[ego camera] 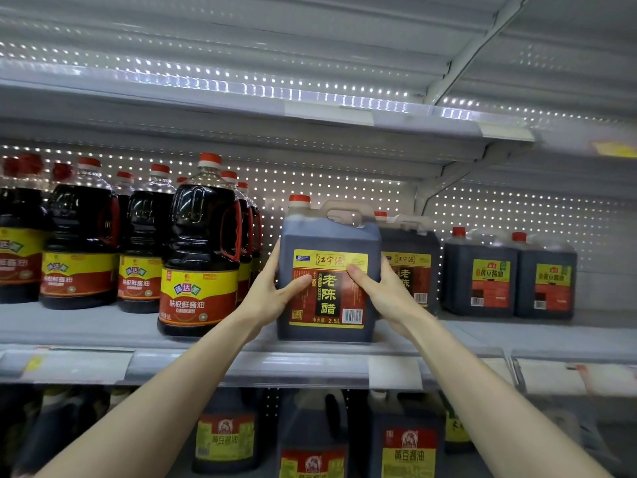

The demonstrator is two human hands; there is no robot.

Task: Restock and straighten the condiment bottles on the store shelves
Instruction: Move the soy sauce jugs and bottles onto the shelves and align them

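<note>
Item: vinegar jug (329,298), square-shouldered, translucent plastic filled with dark brown liquid.
Cap: red screw cap at the jug's upper left corner.
Handle: moulded clear grip across the top, right of the cap.
Label: yellow border, dark red and black panel, large yellow characters, a barcode at lower right, "2.5L" printed along the bottom.
Position: centre of the frame, upright, label facing out, at the front edge of the middle shelf (86,322); whether its base sits fully on the shelf I cannot tell.
Left hand (272,291): grips the jug's left side, thumb laid across the label front, fingers round the side.
Right hand (382,291): grips the jug's right side, thumb on the label's upper part, fingers hidden behind the jug.
Neighbour, right: second vinegar jug (412,267) of the same label, just behind and beside the held one.
Further right: two dark jugs (481,274) with yellow-and-red labels, side by side, red caps.
Neighbour, left: tall soy sauce bottle (203,257), red cap and red handle, yellow-and-red label, near the shelf front.
Left of frame: more soy sauce bottles (81,236) of that kind, standing in rows.
Price rail (275,367): runs along the shelf front, carrying tags.
Lower shelf: dark jugs (408,450) with red-and-yellow labels, partly blurred.
</note>
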